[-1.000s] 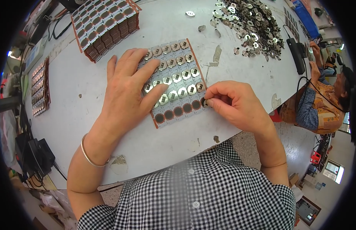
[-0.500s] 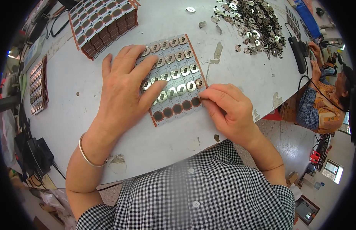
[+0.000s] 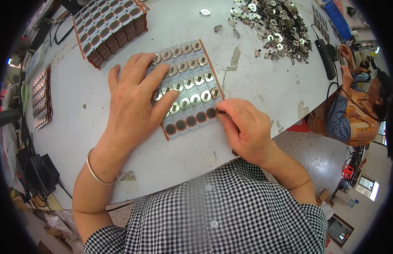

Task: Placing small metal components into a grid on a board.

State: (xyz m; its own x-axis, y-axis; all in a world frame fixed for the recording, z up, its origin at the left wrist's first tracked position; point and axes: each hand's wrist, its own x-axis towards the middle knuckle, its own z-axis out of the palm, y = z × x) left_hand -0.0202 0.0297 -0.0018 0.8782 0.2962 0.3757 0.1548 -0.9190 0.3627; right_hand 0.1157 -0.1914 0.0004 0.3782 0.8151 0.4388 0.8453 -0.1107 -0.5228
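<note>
A circuit board panel (image 3: 184,115) with a reddish-brown edge lies in front of me. Shiny round metal clips (image 3: 194,99) sit on it in rows, while the nearest row shows bare dark round pads (image 3: 191,121). My left hand (image 3: 135,95) rests flat over the panel's left part with its fingers spread, covering some clips. At the panel's right edge, beside the end of the bare row, my right hand (image 3: 246,127) pinches a small dark metal clip (image 3: 221,111) between thumb and forefinger; most of that piece is hidden.
A tall stack of similar panels (image 3: 116,36) stands at the far left, with another small stack (image 3: 42,97) at the left edge. Loose metal clips (image 3: 281,31) form a heap at the far right. A black power strip (image 3: 325,59) lies near a co-worker (image 3: 353,106).
The whole view has shifted slightly. My right fingertips have stayed by the panel's right edge and turned a little, and the dark piece between them shows more. My left hand keeps its place on the panel.
</note>
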